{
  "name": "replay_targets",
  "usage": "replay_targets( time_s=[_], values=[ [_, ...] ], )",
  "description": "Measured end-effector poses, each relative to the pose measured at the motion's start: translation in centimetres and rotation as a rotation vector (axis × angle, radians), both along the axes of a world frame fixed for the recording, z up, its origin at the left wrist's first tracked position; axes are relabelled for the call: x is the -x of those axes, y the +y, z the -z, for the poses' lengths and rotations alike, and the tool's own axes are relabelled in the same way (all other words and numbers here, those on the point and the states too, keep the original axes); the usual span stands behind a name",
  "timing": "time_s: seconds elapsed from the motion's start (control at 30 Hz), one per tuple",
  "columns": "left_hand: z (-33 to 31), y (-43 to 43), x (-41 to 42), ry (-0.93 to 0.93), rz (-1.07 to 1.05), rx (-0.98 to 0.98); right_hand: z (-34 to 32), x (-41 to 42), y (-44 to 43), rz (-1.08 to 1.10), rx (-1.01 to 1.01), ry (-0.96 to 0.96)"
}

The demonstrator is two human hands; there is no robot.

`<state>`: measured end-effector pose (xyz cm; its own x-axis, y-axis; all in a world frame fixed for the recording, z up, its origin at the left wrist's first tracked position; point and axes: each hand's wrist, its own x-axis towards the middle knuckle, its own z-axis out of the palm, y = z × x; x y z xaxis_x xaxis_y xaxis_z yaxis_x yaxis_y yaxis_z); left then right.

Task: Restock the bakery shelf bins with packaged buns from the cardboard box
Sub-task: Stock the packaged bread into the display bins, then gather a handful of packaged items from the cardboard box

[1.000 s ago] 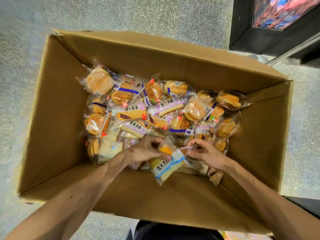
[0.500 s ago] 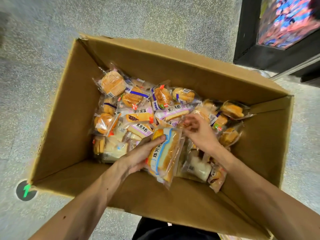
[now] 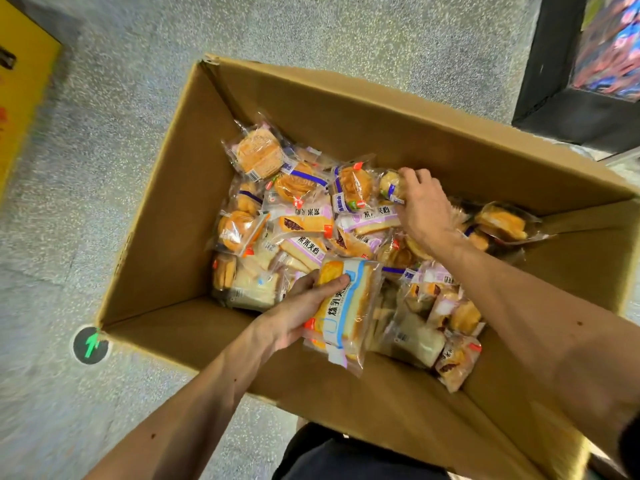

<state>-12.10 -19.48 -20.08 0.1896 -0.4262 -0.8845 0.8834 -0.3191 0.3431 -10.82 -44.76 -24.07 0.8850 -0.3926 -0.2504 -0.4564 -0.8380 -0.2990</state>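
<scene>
An open cardboard box [image 3: 166, 244] stands on the floor, its bottom covered with several clear-wrapped buns and bread slices. My left hand [image 3: 301, 306] grips a blue-striped sliced-bread packet [image 3: 349, 313], lifted above the pile near the box's front wall. My right hand [image 3: 422, 206] reaches toward the back of the box, its fingers curled over a round bun packet with a blue band [image 3: 391, 187]. Purple-labelled filled-bread packets [image 3: 308, 247] lie between the two hands.
Speckled grey floor surrounds the box. A yellow object [image 3: 24, 98] sits at the far left, and a black frame with colourful packaging [image 3: 588, 74] stands at the upper right. A round green arrow floor marker [image 3: 90, 345] lies by the box's front left corner.
My right hand has left the near pile and moved to the back of the box onto the round bun packet. My left hand has lifted the blue-striped packet and holds it alone.
</scene>
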Motion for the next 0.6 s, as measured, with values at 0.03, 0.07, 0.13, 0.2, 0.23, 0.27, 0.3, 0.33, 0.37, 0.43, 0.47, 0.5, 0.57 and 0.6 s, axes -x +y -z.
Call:
replay_targets(
  time_s=[0.03, 0.07, 0.13, 0.2, 0.23, 0.27, 0.3, 0.33, 0.37, 0.43, 0.47, 0.5, 0.57, 0.6],
  values=[
    [-0.1, 0.1, 0.1, -0.004, -0.022, -0.021, -0.5, 0.3, -0.1, 0.034, -0.035, -0.014],
    [-0.2, 0.1, 0.3, -0.016, -0.034, -0.044, -0.9, 0.7, -0.2, 0.067, -0.069, -0.028],
    [-1.2, 0.0, 0.6, -0.051, -0.035, -0.087, -2.6, 1.9, -0.4, 0.13, -0.143, -0.057],
    [-2.5, -0.3, 0.8, -0.079, -0.032, -0.12, -4.2, 3.5, -0.4, 0.221, -0.23, -0.07],
    [-3.4, -0.5, 0.7, -0.095, -0.03, -0.133, -5.2, 4.3, -0.3, 0.29, -0.295, -0.068],
    [-4.5, -0.6, 0.6, -0.115, -0.026, -0.146, -6.1, 5.1, -0.1, 0.383, -0.379, -0.072],
    [-5.5, -0.7, 0.4, -0.132, -0.028, -0.15, -7.4, 5.9, 0.3, 0.486, -0.488, -0.084],
    [-6.4, -0.8, 0.1, -0.14, -0.027, -0.143, -8.7, 6.7, 0.7, 0.596, -0.616, -0.116],
    [-7.5, -0.9, -0.2, -0.141, -0.024, -0.123, -10.2, 7.6, 1.2, 0.697, -0.749, -0.154],
    [-9.4, -1.1, -1.0, -0.165, 0.014, -0.062, -13.0, 9.9, 2.4, 0.85, -0.966, -0.243],
    [-10.3, -1.3, -1.3, -0.181, 0.045, -0.031, -14.4, 11.1, 3.1, 0.893, -1.042, -0.289],
    [-11.3, -1.6, -1.4, -0.194, 0.071, -0.004, -15.6, 12.5, 3.9, 0.922, -1.068, -0.332],
    [-13.4, -2.0, -1.1, -0.238, 0.133, 0.053, -17.9, 15.2, 5.7, 1.006, -1.1, -0.434],
    [-14.7, -2.0, -0.8, -0.266, 0.175, 0.08, -19.1, 16.5, 6.7, 1.05, -1.099, -0.504]
  ],
)
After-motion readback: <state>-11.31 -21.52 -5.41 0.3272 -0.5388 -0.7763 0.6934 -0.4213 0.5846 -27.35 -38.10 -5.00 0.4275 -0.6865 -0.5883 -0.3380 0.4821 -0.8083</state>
